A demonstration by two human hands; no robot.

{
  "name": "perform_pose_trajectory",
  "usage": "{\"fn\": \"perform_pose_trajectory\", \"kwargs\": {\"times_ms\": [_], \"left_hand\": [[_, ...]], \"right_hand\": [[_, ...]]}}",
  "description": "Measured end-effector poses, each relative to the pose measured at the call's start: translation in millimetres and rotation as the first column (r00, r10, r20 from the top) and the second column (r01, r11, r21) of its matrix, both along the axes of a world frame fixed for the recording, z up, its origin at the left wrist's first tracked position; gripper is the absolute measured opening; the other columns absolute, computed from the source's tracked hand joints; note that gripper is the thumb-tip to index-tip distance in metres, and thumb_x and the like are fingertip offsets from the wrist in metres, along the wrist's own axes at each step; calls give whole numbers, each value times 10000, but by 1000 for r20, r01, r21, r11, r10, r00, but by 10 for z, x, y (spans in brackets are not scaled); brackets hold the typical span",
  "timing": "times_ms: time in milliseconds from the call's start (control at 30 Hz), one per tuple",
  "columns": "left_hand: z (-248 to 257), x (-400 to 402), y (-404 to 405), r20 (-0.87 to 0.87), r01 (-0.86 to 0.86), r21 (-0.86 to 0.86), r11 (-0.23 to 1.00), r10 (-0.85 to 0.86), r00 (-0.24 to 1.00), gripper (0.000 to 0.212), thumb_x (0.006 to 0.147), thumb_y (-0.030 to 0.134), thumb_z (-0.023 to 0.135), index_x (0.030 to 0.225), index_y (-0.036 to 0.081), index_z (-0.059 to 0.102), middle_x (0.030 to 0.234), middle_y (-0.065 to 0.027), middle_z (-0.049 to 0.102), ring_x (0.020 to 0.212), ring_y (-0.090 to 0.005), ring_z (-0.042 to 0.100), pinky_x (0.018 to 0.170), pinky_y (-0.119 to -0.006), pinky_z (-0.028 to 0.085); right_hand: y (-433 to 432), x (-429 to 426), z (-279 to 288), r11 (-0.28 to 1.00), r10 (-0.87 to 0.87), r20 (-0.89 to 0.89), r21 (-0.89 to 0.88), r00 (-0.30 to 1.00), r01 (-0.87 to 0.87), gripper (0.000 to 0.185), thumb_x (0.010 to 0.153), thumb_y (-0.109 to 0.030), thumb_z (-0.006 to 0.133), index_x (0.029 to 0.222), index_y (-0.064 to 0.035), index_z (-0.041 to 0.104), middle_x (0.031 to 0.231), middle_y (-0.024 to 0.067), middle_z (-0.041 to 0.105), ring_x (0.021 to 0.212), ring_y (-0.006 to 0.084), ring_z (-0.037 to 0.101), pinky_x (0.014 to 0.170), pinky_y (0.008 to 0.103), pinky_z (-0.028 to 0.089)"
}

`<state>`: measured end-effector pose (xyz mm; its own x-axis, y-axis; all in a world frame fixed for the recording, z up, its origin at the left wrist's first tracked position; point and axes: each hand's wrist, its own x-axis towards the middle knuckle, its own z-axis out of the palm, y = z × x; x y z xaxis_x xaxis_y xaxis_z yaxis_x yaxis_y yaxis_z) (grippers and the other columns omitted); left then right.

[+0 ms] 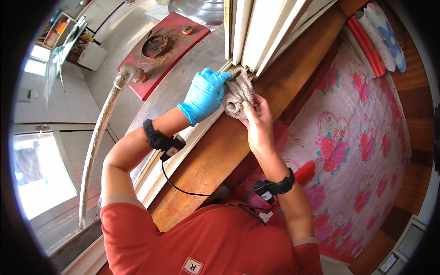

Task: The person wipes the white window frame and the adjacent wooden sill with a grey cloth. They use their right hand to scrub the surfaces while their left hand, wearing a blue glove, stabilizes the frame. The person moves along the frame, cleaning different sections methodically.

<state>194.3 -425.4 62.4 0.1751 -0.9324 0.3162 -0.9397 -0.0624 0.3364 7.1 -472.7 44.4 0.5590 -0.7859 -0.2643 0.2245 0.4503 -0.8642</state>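
A crumpled grey-brown terry cloth [239, 92] lies bunched over the sliding window track [217, 115], against the foot of the white window sashes [256, 37]. My left hand [203, 94], in a blue disposable glove, rests at the cloth's left side. Its index finger reaches onto the cloth's upper edge, while the other fingers are curled; whether they grip the fabric is hidden. Bare, my right hand [257, 115] holds the rolled lower end between thumb and fingers. Beneath it runs a brown wooden sill [206, 151].
Left of the track, a metal pipe [99, 137] rises to a red stove top [192, 41] with a round opening. A bed with a floral cover [364, 137] lies to the right, folded bedding [378, 41] at its far end. Cables hang from both wrist devices; a red brush [305, 173] lies below.
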Motion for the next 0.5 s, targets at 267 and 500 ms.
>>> {"fn": "perform_pose_trajectory", "kwargs": {"times_ms": [267, 500], "left_hand": [[39, 0, 49, -55, -22, -18, 1000, 21, 998, 272, 790, 32, 643, 1042, 108, 712, 865, -124, 657, 873, -383, 594, 790, -483, 495], [-2, 61, -74, 328, 4, 249, 968, -88, 941, 200, 845, 226, 691, 1019, 131, 717, 890, -169, 603, 898, -397, 593, 739, -506, 478]], "right_hand": [[-3, 48, 187, 988, 43, 49, 149, 998, -49, 417, 1028, -229, 655, 1345, 4, 515, 1221, 97, 620, 1047, 139, 647, 857, 307, 583], [13, 135, 105, 973, 133, 48, 184, 990, -140, 431, 1029, -269, 647, 1352, -17, 515, 1204, 79, 634, 1028, 135, 663, 832, 322, 595]]}}
